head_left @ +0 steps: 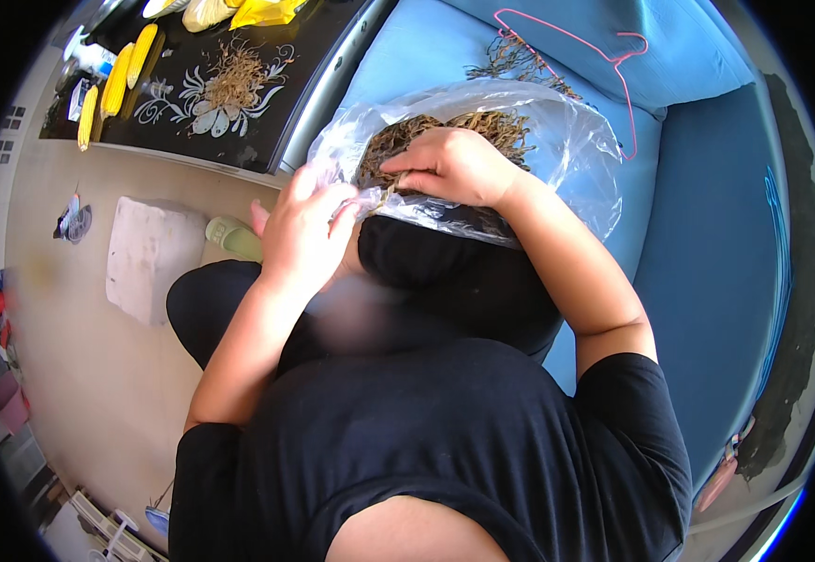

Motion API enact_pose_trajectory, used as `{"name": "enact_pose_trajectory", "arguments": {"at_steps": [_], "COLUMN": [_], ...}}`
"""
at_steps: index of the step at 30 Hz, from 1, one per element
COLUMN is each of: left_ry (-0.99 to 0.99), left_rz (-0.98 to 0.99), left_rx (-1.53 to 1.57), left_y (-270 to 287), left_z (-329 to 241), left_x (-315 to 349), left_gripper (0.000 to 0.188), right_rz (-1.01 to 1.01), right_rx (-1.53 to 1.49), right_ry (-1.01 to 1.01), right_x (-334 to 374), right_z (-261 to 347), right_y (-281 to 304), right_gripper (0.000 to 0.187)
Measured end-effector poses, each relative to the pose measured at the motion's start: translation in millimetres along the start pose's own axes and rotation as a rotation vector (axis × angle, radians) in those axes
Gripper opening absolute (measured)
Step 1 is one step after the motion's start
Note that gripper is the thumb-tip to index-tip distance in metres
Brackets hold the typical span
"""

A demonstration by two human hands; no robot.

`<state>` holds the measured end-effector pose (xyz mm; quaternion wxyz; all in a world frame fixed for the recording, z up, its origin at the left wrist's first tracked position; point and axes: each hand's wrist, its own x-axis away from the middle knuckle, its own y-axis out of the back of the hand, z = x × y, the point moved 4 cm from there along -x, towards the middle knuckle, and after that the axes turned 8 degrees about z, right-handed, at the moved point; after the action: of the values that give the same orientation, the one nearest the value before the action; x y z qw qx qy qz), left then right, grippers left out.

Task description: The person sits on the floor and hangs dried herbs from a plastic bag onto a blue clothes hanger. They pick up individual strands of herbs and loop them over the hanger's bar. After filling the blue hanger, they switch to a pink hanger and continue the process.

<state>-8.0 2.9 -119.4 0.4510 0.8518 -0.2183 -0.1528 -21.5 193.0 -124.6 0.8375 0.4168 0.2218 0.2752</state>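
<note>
A clear plastic bag (pixel 580 155) lies open across my lap and the sofa. Inside is a heap of thin, dried, brown plant strips (pixel 491 126). My left hand (pixel 309 225) is closed on the near left edge of the bag, its fingertips bunching the plastic. Over the heap, my right hand (pixel 459 167) has its fingers bent and pinched on some of the strips, close to my left fingertips. Exactly how many strips it grips is hidden.
More strips lie on the blue sofa (pixel 417 56) beside a pink hanger (pixel 576 47). On the black table (pixel 267 140) at left sit a tangled brown pile (pixel 236 80) and several corn cobs (pixel 119 80). A pale block stool (pixel 150 258) and a green slipper (pixel 232 236) are on the floor.
</note>
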Motion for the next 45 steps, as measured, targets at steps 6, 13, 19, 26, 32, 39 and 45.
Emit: {"name": "enact_pose_trajectory", "arguments": {"at_steps": [6, 13, 19, 26, 32, 39, 45], "left_ry": [-0.218, -0.248, -0.171, -0.151, -0.024, -0.468, -0.671], "left_rz": [-0.083, -0.001, 0.023, 0.009, -0.167, -0.377, 0.091], "left_rx": [0.001, 0.001, 0.181, 0.160, 0.387, -0.064, -0.023], "left_y": [2.6, 14.0, 13.2, 4.5, 22.1, 35.1, 1.5], "left_z": [-12.7, -8.2, -2.8, 3.5, 22.7, -52.6, -89.3], "left_x": [0.7, 5.8, 6.8, 6.9, -7.4, 1.0, -0.5], "left_gripper": [0.010, 0.016, 0.019, 0.068, 0.083, 0.044, 0.026], "right_rz": [-0.032, 0.112, 0.149, -0.009, -0.796, -0.993, -0.810], "right_rx": [-0.155, 0.262, 0.232, 0.296, -0.037, -0.013, 0.173], "right_ry": [0.025, -0.257, -0.309, -0.189, -0.250, -1.389, -1.508], "right_x": [-1.1, 7.8, 4.1, 23.9, 120.0, 308.3, 320.6], "right_z": [7.4, -9.7, -2.0, 33.6, 13.7, -179.9, -222.1], "right_y": [-2.9, -9.2, -9.4, 20.7, 124.5, 118.6, 99.6], "right_gripper": [0.019, 0.042, 0.059, 0.037, 0.014, 0.034, 0.044]}}
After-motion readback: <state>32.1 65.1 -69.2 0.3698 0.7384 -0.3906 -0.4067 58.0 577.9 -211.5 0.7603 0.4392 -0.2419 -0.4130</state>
